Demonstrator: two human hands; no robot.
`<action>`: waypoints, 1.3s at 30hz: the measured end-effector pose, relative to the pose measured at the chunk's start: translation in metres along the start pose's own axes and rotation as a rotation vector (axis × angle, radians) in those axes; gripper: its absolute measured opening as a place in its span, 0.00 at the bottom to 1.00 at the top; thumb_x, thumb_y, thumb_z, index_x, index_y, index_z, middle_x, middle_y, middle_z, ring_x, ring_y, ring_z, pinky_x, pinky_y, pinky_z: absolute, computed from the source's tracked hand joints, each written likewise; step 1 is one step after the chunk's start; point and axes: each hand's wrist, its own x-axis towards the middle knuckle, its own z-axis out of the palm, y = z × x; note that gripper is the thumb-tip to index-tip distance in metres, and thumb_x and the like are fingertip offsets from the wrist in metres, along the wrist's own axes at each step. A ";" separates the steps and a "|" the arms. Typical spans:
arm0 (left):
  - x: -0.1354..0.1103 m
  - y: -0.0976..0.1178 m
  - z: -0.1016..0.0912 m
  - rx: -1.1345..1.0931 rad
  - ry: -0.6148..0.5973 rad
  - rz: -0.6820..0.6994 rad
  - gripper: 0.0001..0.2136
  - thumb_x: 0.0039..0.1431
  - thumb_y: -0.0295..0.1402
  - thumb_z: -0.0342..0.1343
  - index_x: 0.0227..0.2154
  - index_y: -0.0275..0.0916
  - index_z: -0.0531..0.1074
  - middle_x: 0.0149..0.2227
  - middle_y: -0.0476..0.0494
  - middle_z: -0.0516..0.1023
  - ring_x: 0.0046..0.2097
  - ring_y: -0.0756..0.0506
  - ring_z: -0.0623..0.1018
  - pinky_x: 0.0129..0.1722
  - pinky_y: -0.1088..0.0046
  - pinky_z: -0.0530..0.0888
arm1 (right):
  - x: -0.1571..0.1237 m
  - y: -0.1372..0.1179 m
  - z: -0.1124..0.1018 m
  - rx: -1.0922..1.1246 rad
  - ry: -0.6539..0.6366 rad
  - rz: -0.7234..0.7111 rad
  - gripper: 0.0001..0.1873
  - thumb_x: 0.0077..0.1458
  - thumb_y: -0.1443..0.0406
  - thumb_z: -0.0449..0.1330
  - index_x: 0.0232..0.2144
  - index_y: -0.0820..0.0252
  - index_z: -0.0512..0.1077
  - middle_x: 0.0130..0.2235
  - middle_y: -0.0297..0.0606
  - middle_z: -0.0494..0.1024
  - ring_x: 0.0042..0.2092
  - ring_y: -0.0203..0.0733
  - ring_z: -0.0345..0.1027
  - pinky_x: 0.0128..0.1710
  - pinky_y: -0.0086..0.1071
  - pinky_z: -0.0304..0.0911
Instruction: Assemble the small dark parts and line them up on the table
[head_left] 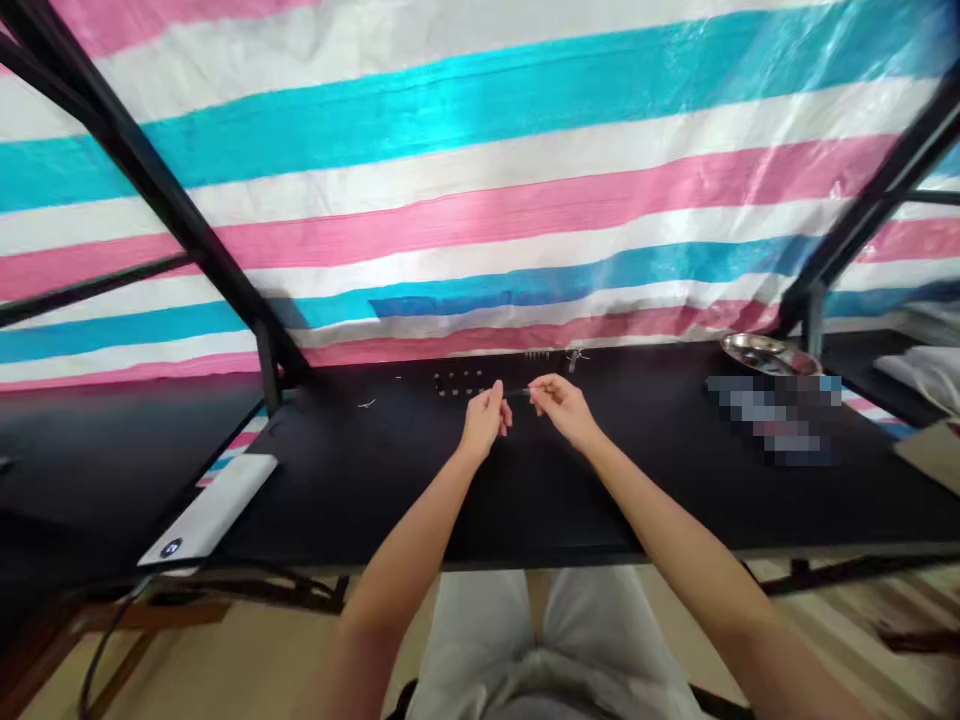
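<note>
Head view. Left hand (484, 424) and right hand (562, 408) near each other above black table (360, 500), thin strip (517, 392) between them. Right thumb and fingertips pinched on 1 end; left thumb and fingers nearly closed, apparently gripping the other. Small pieces (454, 392) in 2 rows just beyond left hand. Step looks like 2-handed handling of the strip; next move probably calls for a light, steady pinch.
</note>
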 end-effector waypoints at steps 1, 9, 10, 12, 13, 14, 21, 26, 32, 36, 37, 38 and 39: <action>0.000 0.001 0.000 -0.020 -0.019 0.007 0.22 0.57 0.50 0.42 0.21 0.36 0.62 0.16 0.52 0.66 0.12 0.56 0.63 0.13 0.81 0.58 | 0.000 0.000 0.000 -0.002 0.000 0.007 0.15 0.46 0.55 0.61 0.31 0.60 0.66 0.24 0.30 0.69 0.22 0.30 0.60 0.24 0.29 0.57; 0.000 0.001 0.001 -0.054 -0.124 0.063 0.16 0.54 0.46 0.49 0.34 0.36 0.65 0.21 0.54 0.68 0.13 0.57 0.64 0.12 0.82 0.57 | 0.001 -0.001 -0.001 -0.067 0.029 0.011 0.15 0.47 0.54 0.59 0.29 0.60 0.66 0.23 0.30 0.69 0.21 0.30 0.59 0.23 0.28 0.56; 0.000 0.001 0.001 -0.045 -0.115 0.066 0.16 0.55 0.46 0.49 0.32 0.36 0.65 0.20 0.54 0.68 0.13 0.57 0.64 0.12 0.82 0.57 | 0.001 -0.001 -0.001 -0.075 0.031 0.007 0.15 0.48 0.54 0.59 0.29 0.60 0.66 0.23 0.30 0.69 0.21 0.30 0.59 0.23 0.28 0.56; 0.000 0.000 0.001 -0.033 -0.096 0.064 0.17 0.55 0.47 0.48 0.29 0.36 0.65 0.20 0.53 0.69 0.13 0.57 0.64 0.12 0.82 0.57 | 0.001 -0.002 0.000 -0.088 0.028 0.001 0.14 0.48 0.54 0.59 0.28 0.60 0.67 0.23 0.31 0.69 0.21 0.30 0.59 0.22 0.28 0.56; 0.000 0.000 0.001 -0.030 -0.091 0.059 0.17 0.55 0.48 0.47 0.29 0.36 0.65 0.19 0.53 0.69 0.13 0.56 0.64 0.12 0.81 0.57 | 0.000 -0.002 0.000 -0.092 0.025 0.000 0.14 0.48 0.54 0.59 0.28 0.60 0.67 0.23 0.31 0.69 0.21 0.30 0.59 0.22 0.28 0.56; 0.000 0.000 0.001 -0.029 -0.088 0.050 0.18 0.55 0.48 0.47 0.28 0.36 0.65 0.19 0.53 0.68 0.13 0.56 0.64 0.12 0.81 0.57 | 0.000 -0.002 0.000 -0.094 0.024 -0.001 0.15 0.48 0.54 0.59 0.28 0.60 0.67 0.23 0.31 0.69 0.21 0.30 0.59 0.22 0.28 0.56; -0.001 0.003 0.000 -0.018 -0.031 -0.023 0.21 0.54 0.51 0.46 0.23 0.35 0.64 0.15 0.53 0.67 0.13 0.55 0.64 0.13 0.81 0.57 | 0.000 -0.003 0.001 -0.114 0.024 0.011 0.15 0.47 0.53 0.59 0.29 0.60 0.67 0.24 0.32 0.70 0.22 0.31 0.60 0.23 0.28 0.58; 0.001 0.002 -0.002 -0.046 0.050 0.007 0.20 0.54 0.51 0.47 0.25 0.36 0.66 0.15 0.53 0.67 0.13 0.56 0.63 0.13 0.81 0.56 | 0.001 -0.003 -0.002 -0.112 -0.008 0.076 0.14 0.46 0.56 0.60 0.29 0.60 0.67 0.24 0.32 0.71 0.22 0.30 0.60 0.24 0.28 0.59; 0.002 -0.002 -0.004 -0.025 0.056 0.041 0.19 0.53 0.50 0.49 0.24 0.36 0.64 0.17 0.53 0.67 0.13 0.56 0.63 0.12 0.81 0.56 | 0.001 0.001 -0.006 -0.233 -0.189 0.223 0.13 0.44 0.58 0.60 0.30 0.62 0.69 0.26 0.34 0.72 0.23 0.31 0.62 0.23 0.28 0.59; 0.002 -0.003 -0.005 -0.022 0.048 0.058 0.18 0.52 0.49 0.50 0.26 0.36 0.67 0.17 0.53 0.67 0.13 0.56 0.63 0.13 0.81 0.57 | -0.002 0.005 -0.007 -0.389 -0.285 0.207 0.11 0.45 0.59 0.59 0.29 0.62 0.71 0.23 0.32 0.70 0.22 0.31 0.60 0.24 0.28 0.58; 0.003 -0.003 -0.005 -0.023 0.049 0.058 0.18 0.52 0.48 0.50 0.27 0.36 0.68 0.16 0.53 0.67 0.13 0.56 0.63 0.13 0.81 0.57 | -0.002 0.006 -0.007 -0.452 -0.297 0.180 0.10 0.45 0.60 0.59 0.28 0.62 0.71 0.24 0.32 0.70 0.23 0.31 0.60 0.25 0.28 0.58; 0.003 -0.002 -0.005 -0.025 0.053 0.059 0.18 0.52 0.48 0.50 0.27 0.36 0.68 0.16 0.54 0.67 0.13 0.56 0.63 0.14 0.81 0.57 | -0.002 0.007 -0.008 -0.522 -0.300 0.142 0.09 0.45 0.61 0.59 0.27 0.62 0.72 0.25 0.32 0.70 0.24 0.31 0.60 0.26 0.28 0.58; 0.003 -0.002 -0.006 -0.027 0.058 0.060 0.18 0.52 0.48 0.50 0.28 0.36 0.68 0.16 0.54 0.67 0.13 0.56 0.63 0.14 0.81 0.57 | -0.002 0.009 -0.010 -0.597 -0.292 0.102 0.07 0.44 0.62 0.59 0.26 0.61 0.71 0.26 0.33 0.69 0.25 0.31 0.60 0.27 0.28 0.58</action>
